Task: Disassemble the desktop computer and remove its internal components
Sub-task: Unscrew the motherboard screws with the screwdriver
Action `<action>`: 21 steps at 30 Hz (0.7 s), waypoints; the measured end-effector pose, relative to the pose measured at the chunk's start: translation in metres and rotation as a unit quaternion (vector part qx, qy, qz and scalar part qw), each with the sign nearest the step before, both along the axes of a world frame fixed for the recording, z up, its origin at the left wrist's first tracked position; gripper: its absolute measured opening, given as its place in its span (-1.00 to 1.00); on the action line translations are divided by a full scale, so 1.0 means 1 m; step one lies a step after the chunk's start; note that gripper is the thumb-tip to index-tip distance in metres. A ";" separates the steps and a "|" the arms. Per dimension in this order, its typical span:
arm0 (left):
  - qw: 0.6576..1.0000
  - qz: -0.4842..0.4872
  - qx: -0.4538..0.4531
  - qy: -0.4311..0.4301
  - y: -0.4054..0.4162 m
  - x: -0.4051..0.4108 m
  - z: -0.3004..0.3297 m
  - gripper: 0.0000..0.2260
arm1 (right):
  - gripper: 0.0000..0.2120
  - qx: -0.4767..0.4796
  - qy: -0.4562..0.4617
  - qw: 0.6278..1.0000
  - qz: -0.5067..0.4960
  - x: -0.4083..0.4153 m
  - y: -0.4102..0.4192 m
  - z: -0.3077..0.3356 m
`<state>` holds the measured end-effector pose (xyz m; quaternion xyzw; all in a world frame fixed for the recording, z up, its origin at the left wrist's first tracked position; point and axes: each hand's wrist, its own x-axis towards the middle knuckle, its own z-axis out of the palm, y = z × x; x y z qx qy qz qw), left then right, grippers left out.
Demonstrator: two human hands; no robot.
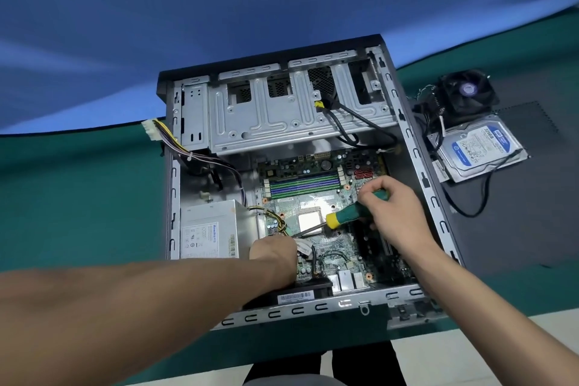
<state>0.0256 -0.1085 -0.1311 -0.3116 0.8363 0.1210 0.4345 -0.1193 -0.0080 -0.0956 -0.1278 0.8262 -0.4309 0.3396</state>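
Head view looks down on the open computer case (pixel 416 147) lying on the green table (pixel 78 197). Right hand (pixel 388 210) curls its fingers round a green-and-yellow screwdriver (pixel 344 216), shaft angled down-left over the motherboard (pixel 316 197). Left hand (pixel 275 251) reaches beside the power supply (pixel 210 229), its fingers hidden, so I cannot tell their state. A hard drive (pixel 479 147) and fan (pixel 463 94) lie right of the case.

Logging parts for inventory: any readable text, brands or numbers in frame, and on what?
"Huntkey": blue brand on the power supply label; remaining print too small.
Hard drive label: blue and white, text blurred.
Barcode sticker at the case's near edge: digits unreadable.
Cooler fan hub sticker: unreadable.
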 end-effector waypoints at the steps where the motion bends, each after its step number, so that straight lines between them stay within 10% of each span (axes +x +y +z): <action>1: 1.000 0.007 0.003 -0.005 0.000 0.000 0.000 -0.84 | -0.87 0.002 -0.001 1.000 0.001 0.000 0.000 0.000; 21: 0.995 0.055 0.081 0.001 -0.035 -0.023 0.040 -0.81 | -0.80 0.044 0.030 0.990 0.129 0.003 0.000 0.007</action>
